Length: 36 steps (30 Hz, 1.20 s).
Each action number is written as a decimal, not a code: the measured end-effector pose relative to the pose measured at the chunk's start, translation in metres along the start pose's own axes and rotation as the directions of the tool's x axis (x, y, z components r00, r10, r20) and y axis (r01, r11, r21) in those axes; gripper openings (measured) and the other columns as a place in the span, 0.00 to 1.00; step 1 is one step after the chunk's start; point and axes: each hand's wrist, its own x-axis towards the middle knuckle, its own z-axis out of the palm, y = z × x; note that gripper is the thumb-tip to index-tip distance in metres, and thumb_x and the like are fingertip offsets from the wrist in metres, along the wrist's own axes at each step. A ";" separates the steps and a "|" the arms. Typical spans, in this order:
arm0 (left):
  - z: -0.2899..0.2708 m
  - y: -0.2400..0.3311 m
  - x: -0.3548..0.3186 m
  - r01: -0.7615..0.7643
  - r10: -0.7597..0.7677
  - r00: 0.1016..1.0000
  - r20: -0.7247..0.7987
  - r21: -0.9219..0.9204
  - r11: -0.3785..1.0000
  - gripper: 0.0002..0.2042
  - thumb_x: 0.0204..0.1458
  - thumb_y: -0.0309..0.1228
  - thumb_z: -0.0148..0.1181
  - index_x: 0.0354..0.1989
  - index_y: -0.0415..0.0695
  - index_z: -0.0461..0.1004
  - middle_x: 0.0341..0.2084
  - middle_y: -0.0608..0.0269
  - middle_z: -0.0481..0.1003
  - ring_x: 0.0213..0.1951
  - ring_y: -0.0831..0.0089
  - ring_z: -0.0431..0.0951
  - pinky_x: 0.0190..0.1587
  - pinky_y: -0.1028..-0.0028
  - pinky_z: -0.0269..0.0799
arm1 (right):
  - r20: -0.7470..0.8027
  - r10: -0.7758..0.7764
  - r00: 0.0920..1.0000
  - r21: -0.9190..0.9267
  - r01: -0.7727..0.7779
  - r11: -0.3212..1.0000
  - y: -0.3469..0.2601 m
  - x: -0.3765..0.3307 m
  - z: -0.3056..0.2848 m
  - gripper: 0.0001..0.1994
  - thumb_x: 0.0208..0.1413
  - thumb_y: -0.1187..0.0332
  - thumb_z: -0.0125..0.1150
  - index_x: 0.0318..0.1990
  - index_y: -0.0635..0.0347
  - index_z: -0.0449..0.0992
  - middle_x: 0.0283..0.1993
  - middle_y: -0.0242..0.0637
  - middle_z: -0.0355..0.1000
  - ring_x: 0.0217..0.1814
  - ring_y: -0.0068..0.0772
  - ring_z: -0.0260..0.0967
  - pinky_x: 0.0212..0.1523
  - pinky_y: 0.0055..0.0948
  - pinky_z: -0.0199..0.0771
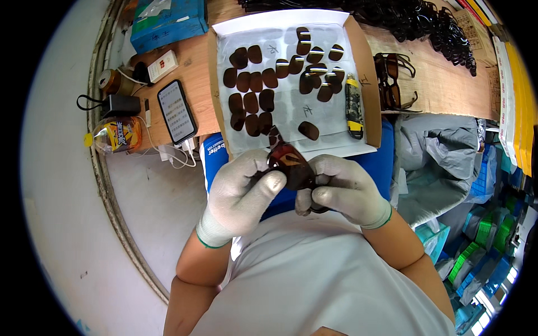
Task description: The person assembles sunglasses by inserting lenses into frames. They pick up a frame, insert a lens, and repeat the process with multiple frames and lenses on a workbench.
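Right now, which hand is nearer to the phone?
Left. The left hand is below and right of the phone in the picture; the right hand is farther right.

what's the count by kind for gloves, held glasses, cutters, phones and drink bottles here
Gloves: 2, on the left hand and right hand
Held glasses: 1
Cutter: 1
Phone: 1
Drink bottle: 1
Total: 6
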 end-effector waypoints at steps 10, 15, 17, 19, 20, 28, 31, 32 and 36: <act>0.001 0.004 -0.004 0.006 -0.006 1.000 -0.013 0.015 1.000 0.09 0.63 0.30 0.58 0.41 0.35 0.75 0.35 0.61 0.75 0.36 0.75 0.73 0.43 0.74 0.70 | -0.007 0.025 1.000 -0.058 -0.025 0.998 0.000 0.002 0.004 0.11 0.61 0.80 0.51 0.51 0.73 0.70 0.38 0.40 0.72 0.40 0.27 0.70 0.42 0.28 0.72; -0.002 -0.006 -0.005 0.006 -0.008 1.000 0.023 0.082 0.997 0.09 0.63 0.31 0.59 0.40 0.36 0.75 0.32 0.61 0.75 0.34 0.76 0.72 0.39 0.74 0.70 | 0.027 0.016 1.000 -0.109 -0.013 0.994 0.007 0.000 -0.006 0.08 0.65 0.75 0.55 0.46 0.71 0.71 0.35 0.38 0.72 0.38 0.25 0.70 0.41 0.28 0.72; -0.002 -0.007 -0.003 0.032 -0.035 0.998 0.050 0.060 0.998 0.08 0.63 0.30 0.59 0.40 0.37 0.75 0.31 0.62 0.74 0.34 0.76 0.72 0.38 0.74 0.69 | 0.039 -0.010 0.999 -0.126 0.015 0.992 0.007 0.000 -0.008 0.07 0.65 0.73 0.55 0.45 0.70 0.71 0.35 0.38 0.72 0.36 0.25 0.70 0.41 0.28 0.72; 0.001 -0.008 -0.005 0.039 -0.039 0.999 0.021 0.025 0.999 0.08 0.63 0.30 0.58 0.40 0.37 0.75 0.31 0.62 0.74 0.33 0.76 0.72 0.38 0.74 0.69 | 0.027 -0.021 0.999 -0.138 0.025 0.990 0.013 0.001 -0.009 0.07 0.65 0.72 0.55 0.44 0.69 0.71 0.34 0.37 0.72 0.36 0.25 0.70 0.40 0.28 0.72; 0.002 -0.009 -0.006 0.042 -0.042 0.999 0.007 0.007 0.999 0.08 0.63 0.30 0.58 0.40 0.36 0.75 0.31 0.62 0.74 0.33 0.76 0.72 0.38 0.74 0.69 | 0.022 -0.027 0.999 -0.144 0.030 0.989 0.014 0.001 -0.009 0.08 0.66 0.71 0.55 0.43 0.69 0.71 0.34 0.37 0.72 0.35 0.25 0.70 0.40 0.28 0.72; 0.012 0.004 0.001 0.104 -0.107 0.994 -0.022 -0.100 0.990 0.09 0.65 0.29 0.55 0.42 0.36 0.75 0.33 0.64 0.76 0.35 0.80 0.72 0.39 0.76 0.70 | -0.076 -0.010 0.997 -0.225 -0.007 0.974 0.013 0.007 -0.001 0.06 0.64 0.73 0.54 0.42 0.68 0.72 0.33 0.34 0.72 0.35 0.22 0.69 0.38 0.25 0.71; 0.019 0.014 0.005 0.165 -0.177 0.983 -0.039 -0.202 0.965 0.10 0.66 0.31 0.54 0.44 0.35 0.76 0.34 0.65 0.76 0.36 0.81 0.71 0.39 0.77 0.70 | -0.102 -0.006 0.995 -0.239 -0.019 0.971 0.005 0.008 0.004 0.06 0.64 0.74 0.53 0.43 0.67 0.73 0.34 0.33 0.72 0.34 0.20 0.68 0.38 0.24 0.70; 0.023 0.014 0.006 0.184 -0.197 0.980 -0.039 -0.220 0.958 0.11 0.66 0.31 0.54 0.44 0.34 0.76 0.35 0.66 0.77 0.36 0.82 0.71 0.39 0.78 0.70 | -0.106 -0.008 0.994 -0.244 -0.018 0.970 0.001 0.007 0.005 0.06 0.63 0.74 0.53 0.43 0.67 0.73 0.34 0.33 0.72 0.34 0.20 0.68 0.38 0.24 0.70; 0.021 0.017 -0.002 0.043 -0.067 0.992 -0.109 -0.208 0.977 0.20 0.65 0.43 0.57 0.38 0.34 0.78 0.27 0.65 0.76 0.28 0.82 0.69 0.32 0.80 0.65 | 0.007 -0.064 0.998 -0.206 0.064 0.977 -0.003 0.002 0.008 0.05 0.64 0.73 0.54 0.42 0.66 0.73 0.32 0.32 0.72 0.33 0.19 0.67 0.37 0.23 0.70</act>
